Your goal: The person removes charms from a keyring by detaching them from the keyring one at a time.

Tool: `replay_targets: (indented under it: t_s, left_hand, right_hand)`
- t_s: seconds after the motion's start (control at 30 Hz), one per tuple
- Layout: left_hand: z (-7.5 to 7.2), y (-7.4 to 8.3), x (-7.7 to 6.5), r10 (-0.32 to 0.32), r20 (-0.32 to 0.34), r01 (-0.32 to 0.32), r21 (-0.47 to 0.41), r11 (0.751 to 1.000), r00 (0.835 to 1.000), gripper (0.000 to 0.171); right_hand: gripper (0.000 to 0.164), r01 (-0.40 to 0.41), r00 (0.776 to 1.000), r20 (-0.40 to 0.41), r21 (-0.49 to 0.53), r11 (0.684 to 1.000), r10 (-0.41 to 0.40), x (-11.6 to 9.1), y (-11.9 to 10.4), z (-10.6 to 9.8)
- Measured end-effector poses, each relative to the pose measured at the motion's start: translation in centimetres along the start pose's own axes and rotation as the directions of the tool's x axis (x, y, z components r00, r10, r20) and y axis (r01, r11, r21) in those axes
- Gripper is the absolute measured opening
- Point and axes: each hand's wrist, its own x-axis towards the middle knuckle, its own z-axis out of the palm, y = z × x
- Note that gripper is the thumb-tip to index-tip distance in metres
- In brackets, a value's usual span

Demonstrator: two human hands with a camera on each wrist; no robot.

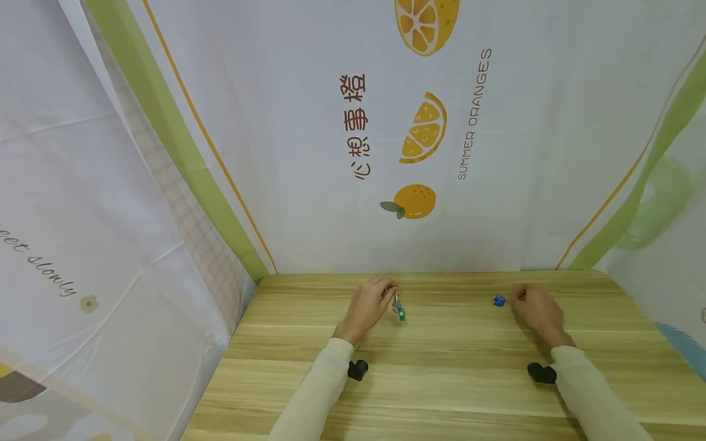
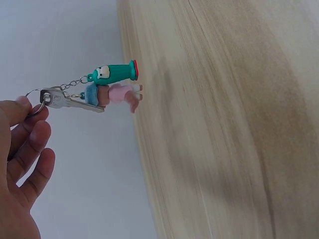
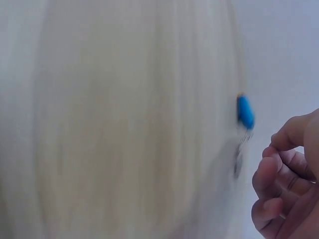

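In the head view my left hand (image 1: 371, 306) pinches a key ring (image 2: 38, 102) between thumb and fingertips, above the wooden table. From that ring hang a silver key (image 2: 70, 101), a green figure charm (image 2: 113, 73) and a pink figure charm with a blue top (image 2: 119, 93). My right hand (image 1: 539, 308) is over the table's far right part, fingers loosely curled, with nothing seen between them. Just left of it lies a blue charm (image 1: 499, 301). The right wrist view shows the blue charm (image 3: 245, 111) on its short chain, beside the fingertips and apart from them.
The wooden table (image 1: 441, 380) reaches to a white hanging cloth (image 1: 309, 153) printed with oranges at the back. Another white cloth (image 1: 110, 202) hangs along the left side. Each wrist carries a black camera mount (image 1: 358, 370).
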Motion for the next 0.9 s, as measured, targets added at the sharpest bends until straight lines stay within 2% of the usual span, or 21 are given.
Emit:
replay_targets:
  t_s: [0.43, 0.57, 0.73, 0.9]
  left_hand:
    - [-0.2, 0.0, 0.0, 0.011, -0.009, -0.011, 0.009, 1.000, 1.000, 0.013]
    - [-0.2, 0.1, -0.1, 0.007, -0.006, -0.007, 0.012, 1.000, 1.000, 0.014]
    - [-0.1, 0.1, 0.0, 0.015, -0.013, -0.015, 0.010, 1.000, 1.000, 0.013]
    - [0.1, 0.2, 0.1, 0.033, -0.024, -0.033, -0.008, 0.999, 0.999, 0.011]
  right_hand:
    - [0.023, 0.203, 0.979, -0.003, 0.009, 0.979, -0.203, 0.9, -7.9, 1.9]
    - [0.018, 0.244, 0.969, 0.027, 0.053, 0.968, -0.246, 1.0, -10.4, 2.9]
    - [0.013, 0.306, 0.944, 0.092, 0.108, 0.946, -0.316, 0.9, -13.2, 4.2]
    - [0.010, 0.388, 0.916, 0.070, 0.100, 0.916, -0.395, 0.5, -15.6, 5.6]
